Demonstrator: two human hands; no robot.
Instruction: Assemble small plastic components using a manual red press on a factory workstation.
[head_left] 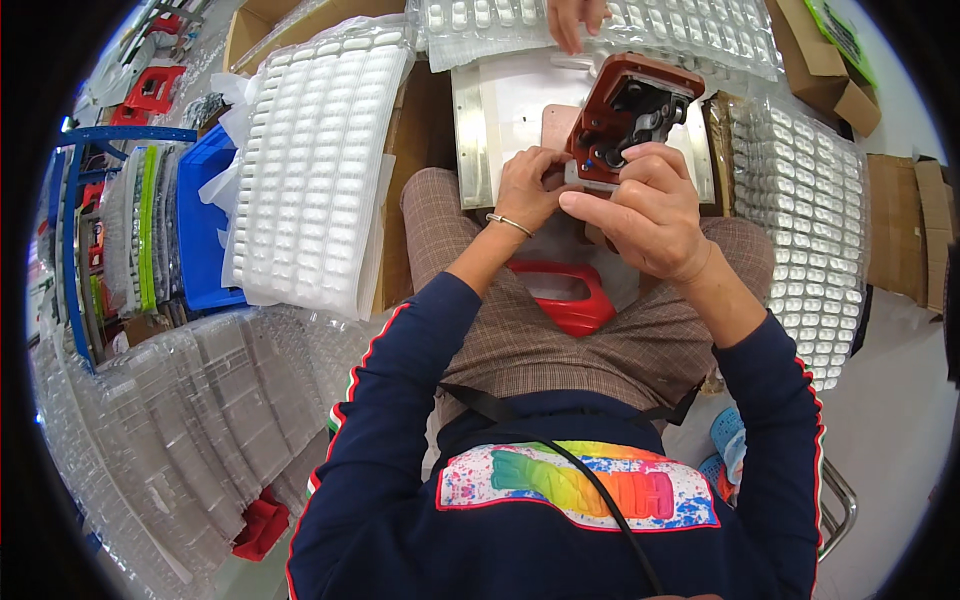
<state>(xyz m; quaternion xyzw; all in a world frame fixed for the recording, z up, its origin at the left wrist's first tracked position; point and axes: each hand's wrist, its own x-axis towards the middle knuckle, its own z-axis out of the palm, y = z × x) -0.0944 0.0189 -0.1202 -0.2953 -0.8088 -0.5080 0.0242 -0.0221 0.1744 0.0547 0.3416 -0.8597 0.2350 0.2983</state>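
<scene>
In the head view, a red-brown clamp press [625, 120] with black metal linkage stands tilted over the white tabletop [510, 95], in front of the seated person. The left hand [530, 188] is at the press's near left corner, its fingers bent together; whether they grip a part is hidden. The right hand [650, 212] is at the press's near right side, fingers curled beside the linkage and thumb stretched toward the left hand; I cannot tell whether it is clamped on anything. A pinkish plate [563, 128] lies just left of the press. White trays [318, 170] are on the left, clear trays [805, 235] on the right. Another person's fingers [575, 18] reach in at the top edge. A red stool [585, 308] shows between the thighs.
</scene>
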